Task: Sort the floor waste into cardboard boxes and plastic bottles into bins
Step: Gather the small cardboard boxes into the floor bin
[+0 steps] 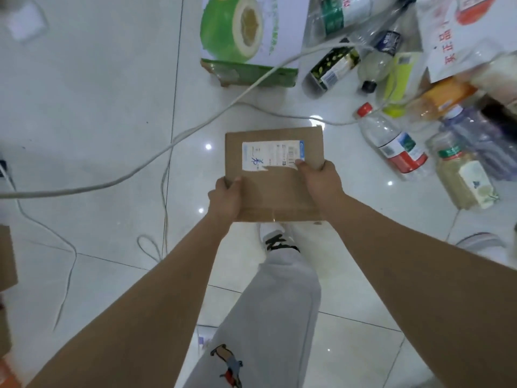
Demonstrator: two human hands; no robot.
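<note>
A flat brown cardboard box [275,189] with a white shipping label is held above the tiled floor in the middle of the view. My left hand [225,198] grips its near left corner and my right hand [321,182] grips its right edge, thumb on the label. A green-and-white fruit carton [251,37] stands on the floor beyond. To the right lie several plastic bottles: a clear one with a red cap [391,141], a dark-labelled one [331,68], and a jar with a green lid [464,177].
White cables [156,152] snake across the floor from left to upper right. A white printed carton [458,32] sits at the top right. More cardboard [7,256] shows at the left edge. My grey trouser leg and white shoe [275,236] are below the box.
</note>
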